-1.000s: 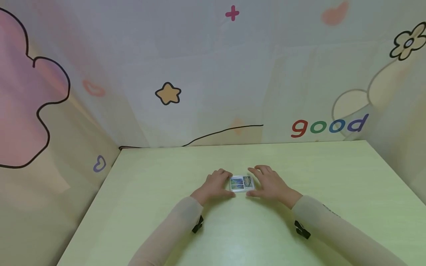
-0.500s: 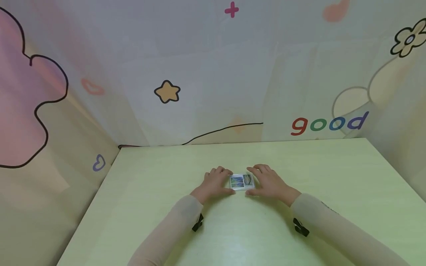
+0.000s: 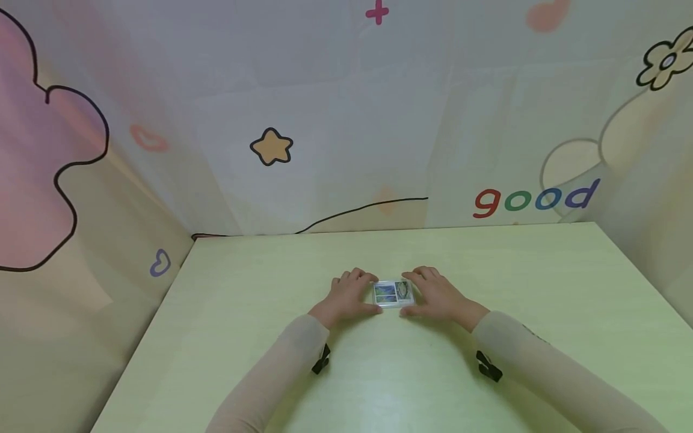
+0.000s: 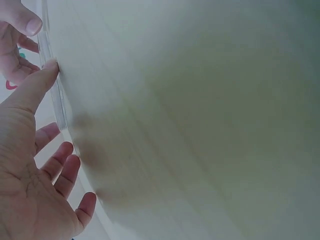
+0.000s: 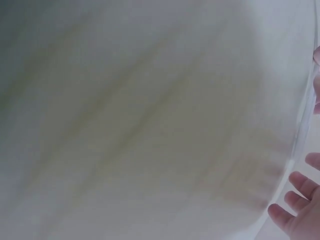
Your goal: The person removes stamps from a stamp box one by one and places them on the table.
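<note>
A small flat case (image 3: 385, 291) with a clear plastic edge lies at the middle of the table, printed with blue-green pictures and an oval one. My left hand (image 3: 346, 297) holds its left end, thumb at the near corner and forefinger at the far corner. At the right end my right hand (image 3: 437, 297) holds it the same way. In the left wrist view, the left hand (image 4: 22, 165) has its thumb on the case's clear edge (image 4: 58, 102), with the other fingers spread close to the tabletop. The right wrist view catches only part of the right hand (image 5: 305, 212) beside the edge.
The pale yellow-green table (image 3: 260, 270) meets a printed cloth backdrop (image 3: 346, 120) at the back and both sides. A small black clip-like piece (image 3: 321, 359) sits under the left sleeve, and another black piece (image 3: 489, 367) under the right sleeve.
The head view has tilted slightly downward, so the whole scene sits a little higher in it. Hands and case keep the same places on the table.
</note>
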{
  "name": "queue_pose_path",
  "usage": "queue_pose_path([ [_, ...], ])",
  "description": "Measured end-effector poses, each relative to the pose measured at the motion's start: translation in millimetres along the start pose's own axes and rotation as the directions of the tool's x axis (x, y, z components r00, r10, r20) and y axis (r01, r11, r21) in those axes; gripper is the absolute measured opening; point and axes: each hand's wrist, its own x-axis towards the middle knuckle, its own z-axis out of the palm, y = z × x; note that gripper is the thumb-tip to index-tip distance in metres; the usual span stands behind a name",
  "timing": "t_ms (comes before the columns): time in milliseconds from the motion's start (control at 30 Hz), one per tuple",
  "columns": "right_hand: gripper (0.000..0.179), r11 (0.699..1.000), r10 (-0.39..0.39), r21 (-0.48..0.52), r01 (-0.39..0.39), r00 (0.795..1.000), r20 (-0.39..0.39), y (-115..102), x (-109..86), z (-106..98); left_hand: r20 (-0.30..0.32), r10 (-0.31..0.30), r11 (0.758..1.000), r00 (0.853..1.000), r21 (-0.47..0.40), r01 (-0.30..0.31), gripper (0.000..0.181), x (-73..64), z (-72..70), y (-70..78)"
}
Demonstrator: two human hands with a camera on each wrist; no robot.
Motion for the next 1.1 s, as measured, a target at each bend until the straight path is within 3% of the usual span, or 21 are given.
queue_pose_path([
  [700, 0.064, 0.999, -0.030, -0.030, 0.030, 0.999, -0.017, -0.4, 6.1, 0.0, 0.011, -0.001, 1.000, 1.000, 0.010, 0.001, 0.066, -3.1, -3.3, 3.5],
  [1100, 0.060, 0.999, -0.032, 0.002, 0.032, 0.999, -0.016, 0.3, 9.0, -0.4, 0.006, -0.005, 0.999, 1.000, 0.040, 0.004, 0.069, -3.0, -3.4, 2.5],
])
